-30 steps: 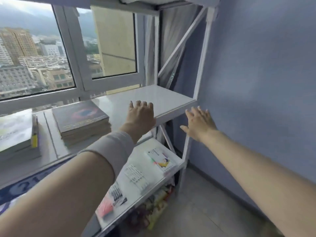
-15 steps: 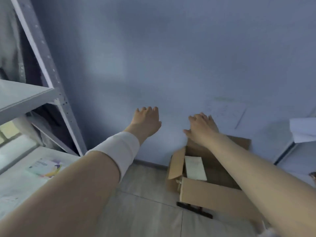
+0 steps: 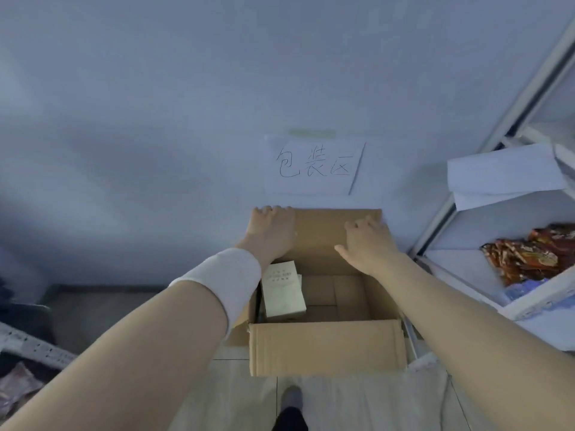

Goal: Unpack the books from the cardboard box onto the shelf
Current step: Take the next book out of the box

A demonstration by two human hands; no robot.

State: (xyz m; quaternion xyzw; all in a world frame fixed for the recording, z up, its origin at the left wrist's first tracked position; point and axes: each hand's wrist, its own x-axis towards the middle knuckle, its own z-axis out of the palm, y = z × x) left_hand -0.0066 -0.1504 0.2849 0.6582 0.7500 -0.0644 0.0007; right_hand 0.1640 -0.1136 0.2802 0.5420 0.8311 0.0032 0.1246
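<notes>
An open cardboard box (image 3: 326, 349) stands on the floor against the blue wall, straight below me. Inside, at its left side, lies a pale book (image 3: 281, 290) on a small stack; the right part of the box floor is bare cardboard. My left hand (image 3: 270, 233) hovers over the box's back left corner, fingers spread and empty, a white band on the wrist. My right hand (image 3: 368, 245) hovers over the back flap on the right, also spread and empty. The book shelf is out of view.
A white sheet with handwritten characters (image 3: 314, 166) is taped to the wall above the box. A white metal rack (image 3: 510, 293) at the right holds folded paper and red snack packets (image 3: 535, 259). Another rack's edge (image 3: 34, 346) shows at lower left. My foot (image 3: 291, 399) is before the box.
My view has swung from the window shelf with its stacked books to the right and down onto the box. Both empty hands have travelled with it and now hang over the box.
</notes>
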